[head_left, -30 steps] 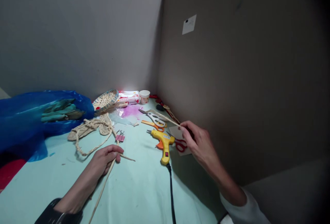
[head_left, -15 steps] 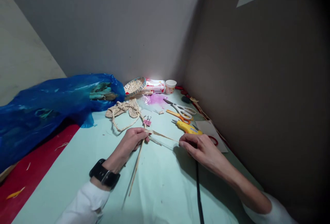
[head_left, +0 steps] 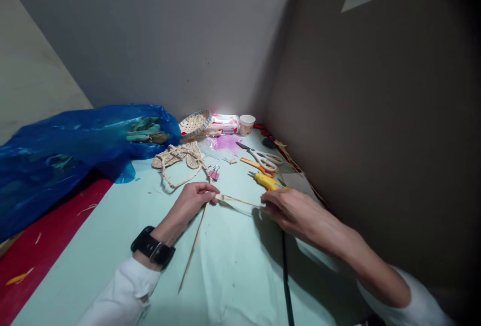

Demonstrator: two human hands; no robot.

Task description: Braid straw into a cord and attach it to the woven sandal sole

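Observation:
My left hand (head_left: pixel 197 200) pinches pale plant-fibre strands near the end of a braided fibre cord. One fibre strip (head_left: pixel 238 201) runs taut across to my right hand (head_left: pixel 291 210), whose fingers are closed on its far end. Another long strand (head_left: pixel 195 246) hangs from my left fingers down over the table toward me. Just beyond the left hand, a pink binder clip (head_left: pixel 214 173) grips the cord. The rest of the braided cord (head_left: pixel 176 158) lies coiled behind it.
Past my right hand lie a yellow glue gun (head_left: pixel 266 182), orange-handled scissors (head_left: pixel 259 166) and white-handled scissors (head_left: pixel 263 159). A woven basket (head_left: pixel 195 124) and paper cup (head_left: pixel 247 124) stand by the wall. A blue plastic bag (head_left: pixel 93 133) fills the left. A black cable (head_left: pixel 286 276) crosses the front.
My right hand has turned more palm-down while holding the strip, which now looks narrower and twisted. The hanging strand's lower end has swung slightly left. The view has shifted a little.

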